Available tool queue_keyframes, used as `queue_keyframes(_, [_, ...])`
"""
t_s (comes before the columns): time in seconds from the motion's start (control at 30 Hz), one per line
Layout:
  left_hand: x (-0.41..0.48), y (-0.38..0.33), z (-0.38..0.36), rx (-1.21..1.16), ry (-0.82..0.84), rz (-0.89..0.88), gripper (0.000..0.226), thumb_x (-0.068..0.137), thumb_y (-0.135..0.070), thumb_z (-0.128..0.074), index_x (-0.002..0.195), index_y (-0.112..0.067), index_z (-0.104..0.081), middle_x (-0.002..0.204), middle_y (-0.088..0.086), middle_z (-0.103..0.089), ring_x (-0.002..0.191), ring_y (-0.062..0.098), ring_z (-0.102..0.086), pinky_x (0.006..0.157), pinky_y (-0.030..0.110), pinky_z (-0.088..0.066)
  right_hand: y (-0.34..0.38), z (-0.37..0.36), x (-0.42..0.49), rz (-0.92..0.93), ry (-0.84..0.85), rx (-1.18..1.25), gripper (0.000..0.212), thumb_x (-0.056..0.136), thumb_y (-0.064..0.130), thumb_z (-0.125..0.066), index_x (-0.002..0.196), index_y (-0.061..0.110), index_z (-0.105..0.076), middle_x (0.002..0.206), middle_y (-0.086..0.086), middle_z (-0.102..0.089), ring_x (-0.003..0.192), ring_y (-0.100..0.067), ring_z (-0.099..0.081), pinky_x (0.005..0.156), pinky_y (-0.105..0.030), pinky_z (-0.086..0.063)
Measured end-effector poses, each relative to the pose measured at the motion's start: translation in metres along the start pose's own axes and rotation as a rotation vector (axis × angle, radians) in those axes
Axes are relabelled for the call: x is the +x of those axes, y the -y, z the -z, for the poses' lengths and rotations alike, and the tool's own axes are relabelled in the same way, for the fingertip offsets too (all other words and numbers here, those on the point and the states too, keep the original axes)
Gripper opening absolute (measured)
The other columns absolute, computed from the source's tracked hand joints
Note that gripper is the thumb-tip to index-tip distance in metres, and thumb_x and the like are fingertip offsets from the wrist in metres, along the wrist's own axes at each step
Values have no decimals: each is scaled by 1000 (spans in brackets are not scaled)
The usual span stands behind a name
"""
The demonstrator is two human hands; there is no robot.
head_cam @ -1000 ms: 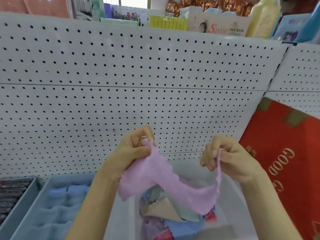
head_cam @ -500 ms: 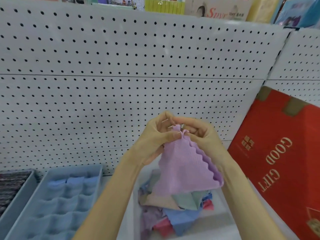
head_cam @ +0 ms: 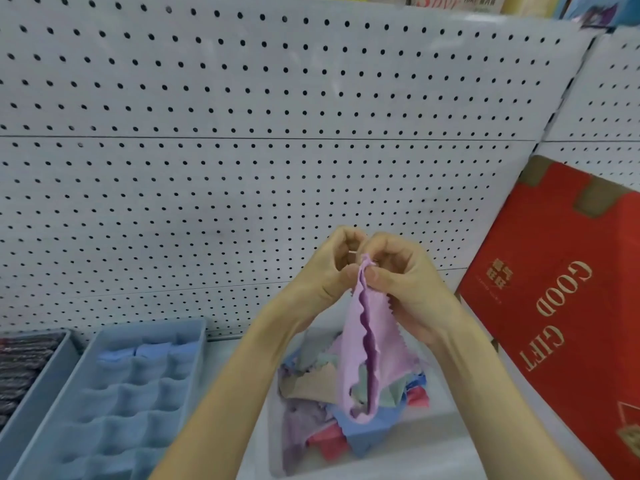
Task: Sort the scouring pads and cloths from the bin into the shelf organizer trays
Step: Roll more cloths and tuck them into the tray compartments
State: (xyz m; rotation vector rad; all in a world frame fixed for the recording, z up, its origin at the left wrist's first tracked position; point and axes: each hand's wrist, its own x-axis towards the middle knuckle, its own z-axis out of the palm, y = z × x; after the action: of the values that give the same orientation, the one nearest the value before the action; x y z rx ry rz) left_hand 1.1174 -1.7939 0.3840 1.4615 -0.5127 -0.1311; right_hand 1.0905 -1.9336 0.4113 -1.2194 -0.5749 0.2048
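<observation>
Hands have closed up since a second ago: they were spread with the cloth stretched between them, and half a second back they had already met. Now the left hand (head_cam: 332, 268) and right hand (head_cam: 401, 278) are pressed together, fingers curled, both pinching the top corners of the lilac scallop-edged microfibre cloth (head_cam: 353, 344). The cloth is folded in half lengthwise and hangs narrower than before, its wavy edges running down the middle towards the camera. Its lower end dangles just above the mixed pile of blue, red, green, beige and purple cloths (head_cam: 346, 434); contact with the pile cannot be told. The pile lies in the clear plastic bin (head_cam: 436, 445), which sits at the middle of the white shelf board (head_cam: 519, 427), close to its front edge. Towards the shelf's left end, just beside the bin, stands the pale blue divided organizer tray (head_cam: 199, 341). Folded light blue cloths (head_cam: 149, 353) fill its rear compartments nearest the white perforated back panel (head_cam: 242, 168). A second blue-grey tray (head_cam: 52, 372) is alongside it at the far left edge, holding dark grey scouring pads (head_cam: 20, 368). At the shelf's right end a red cardboard gift box with gold lettering (head_cam: 554, 306) stands tilted, its top against the back panel. Both forearms rise from the bottom of the view, the left passing over the gap between tray and bin.
</observation>
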Motion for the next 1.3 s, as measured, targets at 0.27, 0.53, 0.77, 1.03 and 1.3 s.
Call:
queue_keyframes(0.27, [-22,33,5,-307,-161,64,74,63,-78,-62,102,-15,-61,96,-4,-73,96,20,-65,76,23,-53,1,19,1,-47,-311,-173,12,80,18,-66,69,19,-61,76,7,-67,72,-6,-61,70,-15,-48])
queue_keyframes(0.53, [-32,41,-5,-151,-392,70,10,83,-14,-71,91,-18,-76,93,-1,-74,86,13,-65,78,31,-52,-1,29,6,-9,-636,-336,8,79,11,-76,79,13,-68,71,3,-71,73,-8,-64,70,-18,-49])
queue_keyframes(0.77, [-22,29,-2,-222,-453,101,9,78,-13,-69,73,-16,-76,84,-1,-71,79,18,-59,73,34,-52,1,39,1,-21,-630,-342,11,80,5,-73,89,10,-72,81,-1,-75,77,-8,-68,69,-14,-51])
queue_keyframes(1.03, [-21,18,-1,-135,-447,144,20,81,-1,-70,86,-19,-74,78,-2,-75,72,11,-67,71,29,-57,1,44,-7,-23,-559,-409,10,85,7,-68,89,16,-70,79,4,-75,75,-5,-68,72,-17,-52])
queue_keyframes(1.3, [-29,4,1,271,-360,-82,48,78,2,-76,104,-29,-49,104,-14,-65,83,10,-67,69,26,-54,3,50,-18,38,-543,-518,24,85,12,-70,88,20,-47,67,-11,-67,61,-18,-49,65,-31,-41])
